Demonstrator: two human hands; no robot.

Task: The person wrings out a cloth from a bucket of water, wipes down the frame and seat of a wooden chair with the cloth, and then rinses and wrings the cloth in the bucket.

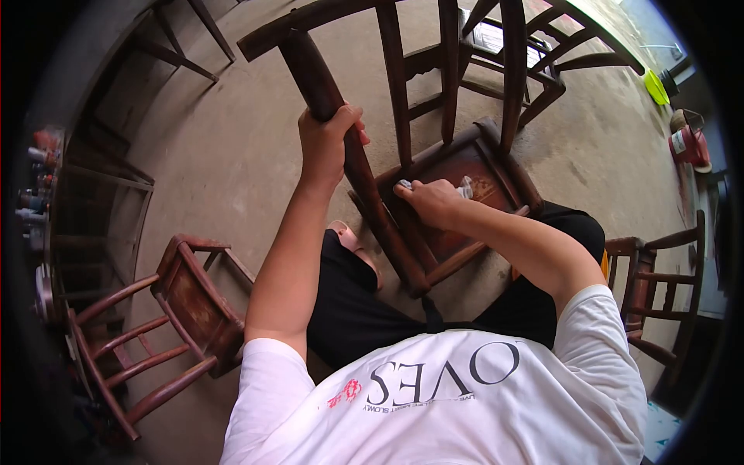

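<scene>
A dark wooden chair [496,167] stands tilted between my knees, its seat facing me and its slatted back rising away at the top. My left hand [332,139] is wrapped round one thick back post of this chair. On the reddish-brown, worn seat panel, my right hand [434,203] presses down with bent fingers. A crumpled whitish cloth [465,187] shows at both sides of those fingers, and its middle is hidden beneath them.
Another wooden chair [203,298] lies tipped at the left, and one more [659,291] is at the right. Behind the held chair is a chair with a pale item on it [496,39]. A red container [688,145] stands far right. Cluttered shelving [101,174] lines the left.
</scene>
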